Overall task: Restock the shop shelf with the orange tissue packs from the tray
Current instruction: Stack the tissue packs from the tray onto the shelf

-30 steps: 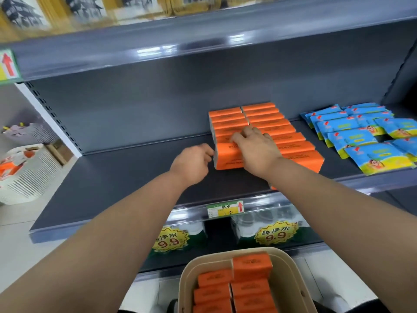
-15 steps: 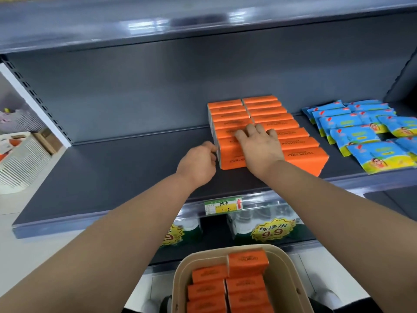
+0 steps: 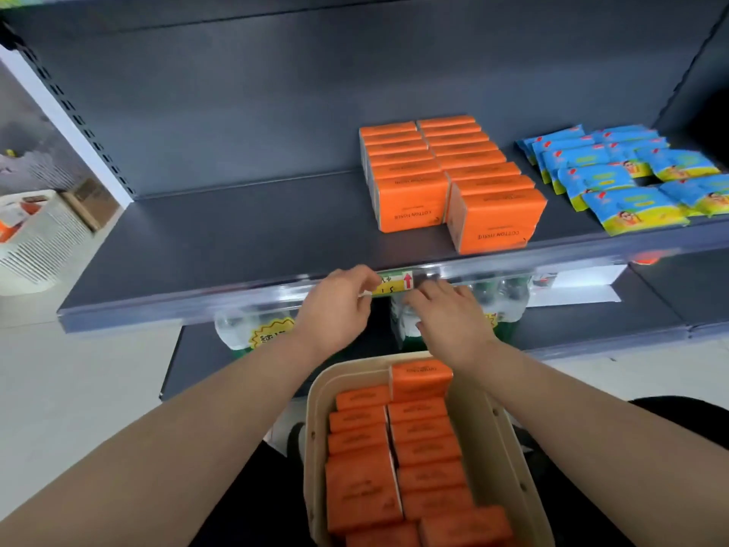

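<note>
Shelved packs: orange tissue packs are standing in two rows on the shelf, with the left row ending short of the right at the front.
Tray packs: more orange packs are lying in the tray, below the shelf lip.
Left hand: hovering at the shelf lip beside the price tag; fingers are curling loosely, holding nothing.
Right hand: hovering over the tray's far end; fingers are lying relaxed and empty.
Step in hand: judged as reaching for a fresh pack.
Next move: calling for a grip on a tray pack, then seating it at the front of the left row.
Surroundings: blue packets are lying just right of the orange rows.
</note>
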`<move>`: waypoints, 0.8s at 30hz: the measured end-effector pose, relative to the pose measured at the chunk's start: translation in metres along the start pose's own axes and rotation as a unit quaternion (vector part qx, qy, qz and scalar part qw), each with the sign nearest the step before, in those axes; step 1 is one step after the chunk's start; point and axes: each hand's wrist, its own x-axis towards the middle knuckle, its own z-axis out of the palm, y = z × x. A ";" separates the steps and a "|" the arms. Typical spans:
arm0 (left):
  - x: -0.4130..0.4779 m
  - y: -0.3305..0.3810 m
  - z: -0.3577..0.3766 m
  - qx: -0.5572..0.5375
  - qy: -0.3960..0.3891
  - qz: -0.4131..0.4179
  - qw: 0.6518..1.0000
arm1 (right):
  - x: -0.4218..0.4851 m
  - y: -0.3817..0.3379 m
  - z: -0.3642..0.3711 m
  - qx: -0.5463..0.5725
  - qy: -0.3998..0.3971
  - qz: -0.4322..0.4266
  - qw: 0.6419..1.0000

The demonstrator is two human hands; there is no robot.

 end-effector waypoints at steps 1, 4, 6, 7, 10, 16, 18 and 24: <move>-0.011 0.000 0.009 0.005 -0.025 -0.005 1.000 | -0.009 -0.003 0.009 0.007 -0.042 0.001 0.999; -0.041 -0.006 0.040 0.020 -0.094 -0.026 0.995 | -0.030 -0.007 0.034 0.007 -0.126 0.006 0.992; -0.058 -0.016 0.061 0.031 -0.136 -0.045 0.989 | -0.037 -0.009 0.051 0.008 -0.163 0.015 0.986; -0.066 -0.022 0.069 0.036 -0.154 -0.058 0.986 | -0.039 -0.009 0.058 0.009 -0.179 0.021 0.984; -0.080 -0.038 0.086 0.061 -0.206 -0.102 0.971 | -0.042 -0.008 0.078 0.018 -0.209 0.032 0.977; -0.076 -0.043 0.097 0.106 -0.262 -0.099 0.954 | -0.044 -0.012 0.103 0.016 -0.245 0.046 0.968; -0.074 -0.045 0.099 0.108 -0.271 -0.106 0.951 | -0.044 -0.015 0.107 -0.009 -0.243 0.042 0.969; -0.078 -0.046 0.106 0.121 -0.320 -0.090 0.935 | -0.050 -0.022 0.107 -0.039 -0.240 0.047 0.969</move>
